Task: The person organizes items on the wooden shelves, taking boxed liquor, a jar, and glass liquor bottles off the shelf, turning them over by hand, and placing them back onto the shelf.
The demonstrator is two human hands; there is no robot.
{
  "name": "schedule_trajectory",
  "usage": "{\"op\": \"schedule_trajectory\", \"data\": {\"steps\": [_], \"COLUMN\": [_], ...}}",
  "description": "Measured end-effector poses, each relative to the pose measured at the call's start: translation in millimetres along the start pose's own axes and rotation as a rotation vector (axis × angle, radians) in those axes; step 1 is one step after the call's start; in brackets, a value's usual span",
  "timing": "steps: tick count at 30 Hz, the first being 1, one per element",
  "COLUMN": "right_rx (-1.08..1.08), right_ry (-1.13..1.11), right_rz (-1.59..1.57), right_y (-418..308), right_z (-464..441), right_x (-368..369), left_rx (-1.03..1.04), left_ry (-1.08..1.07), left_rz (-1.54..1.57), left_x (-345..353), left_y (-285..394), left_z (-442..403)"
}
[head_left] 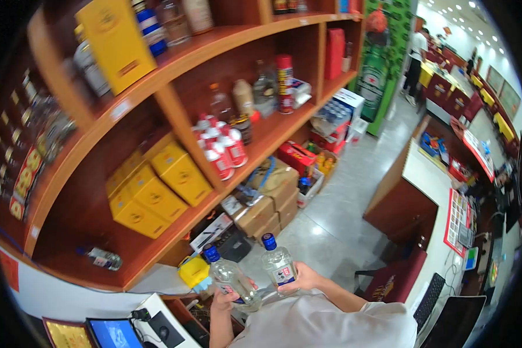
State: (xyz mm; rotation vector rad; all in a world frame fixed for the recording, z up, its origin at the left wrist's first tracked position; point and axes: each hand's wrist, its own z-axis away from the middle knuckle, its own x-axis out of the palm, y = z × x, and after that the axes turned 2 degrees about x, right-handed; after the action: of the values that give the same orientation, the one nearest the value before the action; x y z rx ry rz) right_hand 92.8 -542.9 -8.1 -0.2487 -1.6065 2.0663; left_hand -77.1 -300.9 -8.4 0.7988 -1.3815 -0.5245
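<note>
My left hand [226, 298] is wrapped round the lower part of a clear glass bottle [229, 272] with a blue cap, tilted to the left. Just right of it, my right hand [303, 278] grips a second clear bottle [276, 262], also blue-capped and nearly upright. Both bottles carry a small label with red and blue on it and are held in front of my body, apart from each other. A similar small bottle [104, 259] lies on its side on the lowest shelf at the left.
Wooden shelves [180, 226] hold yellow boxes [151, 194], red-and-white cans [223, 148] and bottles. Cardboard boxes [264, 211] stand on the floor below. At the right is a counter [426, 174] with a maroon chair [397, 275]. A person [416, 55] stands far off.
</note>
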Motion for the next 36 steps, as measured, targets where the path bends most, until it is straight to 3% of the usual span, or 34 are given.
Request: {"op": "schedule_trajectory", "data": {"steps": [3,8,16,20,24,30,36], "right_rx": [-0.001,-0.061,-0.057,-0.093,0.002,-0.140,-0.158], "right_ry": [0.152,0.405,0.495,0.440,0.591,0.677,0.600], "right_rz": [-0.033,-0.122,-0.268,-0.200,-0.201,-0.096,-0.070], "right_y": [4,-3,20,-1,-49,-120,-164], "right_z": [55,123,86,44,22,-16,-92], "right_x": [-72,-158,-271,-359,-461,-594,-689], "left_rx": [-0.128,-0.399,-0.558,-0.532,-0.488,-0.437,-0.192], "left_ry": [-0.125,-0.137,-0.192,-0.169,-0.159,-0.176,-0.071], "left_rz": [0.070,0.034,-0.065,-0.067,-0.061,-0.068,-0.282], "left_x": [50,138,179,186,212,253,275], "left_y": [-66,-114,-169,-203,-220,-208,-210], "left_z": [-47,-120,-267,-366,-469,-601,-697]}}
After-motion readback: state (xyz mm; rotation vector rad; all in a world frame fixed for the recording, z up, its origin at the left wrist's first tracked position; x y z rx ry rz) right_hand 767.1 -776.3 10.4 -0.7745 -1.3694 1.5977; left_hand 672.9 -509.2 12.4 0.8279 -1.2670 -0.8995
